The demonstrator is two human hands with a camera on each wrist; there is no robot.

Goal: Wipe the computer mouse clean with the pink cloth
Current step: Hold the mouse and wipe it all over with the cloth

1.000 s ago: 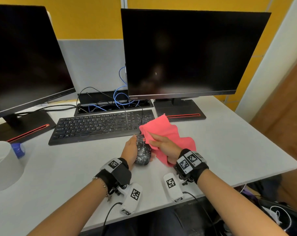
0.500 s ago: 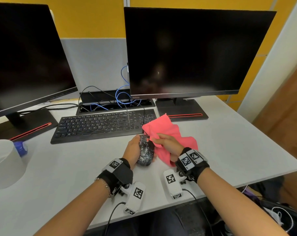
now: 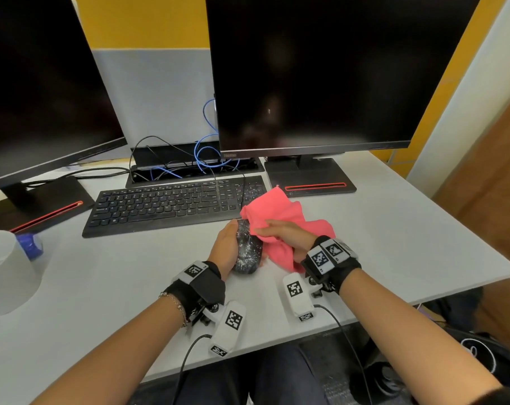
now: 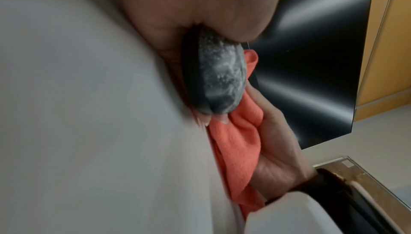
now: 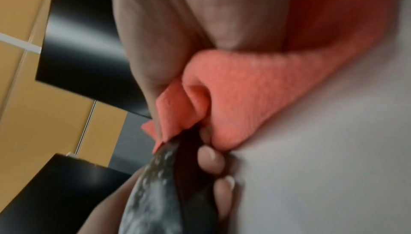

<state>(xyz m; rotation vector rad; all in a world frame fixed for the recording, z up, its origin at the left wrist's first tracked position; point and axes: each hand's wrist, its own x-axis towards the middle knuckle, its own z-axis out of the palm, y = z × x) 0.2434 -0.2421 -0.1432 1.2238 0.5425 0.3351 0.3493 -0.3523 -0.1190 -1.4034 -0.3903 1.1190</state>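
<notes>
Computer mouse (image 3: 247, 249), a black rounded plastic one mottled with whitish-grey residue, sits on the pale grey desk (image 3: 107, 276) just in front of the black keyboard (image 3: 172, 204), cradled from its left side by the left hand (image 3: 225, 244), whose fingers curl round its flank; two nailed fingertips (image 5: 211, 158) show beneath it in the right wrist view. The right hand (image 3: 283, 238) grips a bunched pink terry cloth (image 3: 277, 211), its fingers closed over the folds and pressing a wad of it against the mouse's far right end. Compared with a second ago, the hands and mouse sit in much the same spot and the grips look unchanged; the cloth hand has shifted only slightly along the mouse's front edge. That suggests wiping has barely begun: most of the top shell still carries the residue, so the bulk of the task looks undone. The mouse's right side and front are covered by the cloth, so how clean they are cannot be told. The left thumb is hard to separate from the palm in the blurred left wrist view, and the mouse's cable is too thin to follow. Both dark monitors are cut off at the frame's top edge.
</notes>
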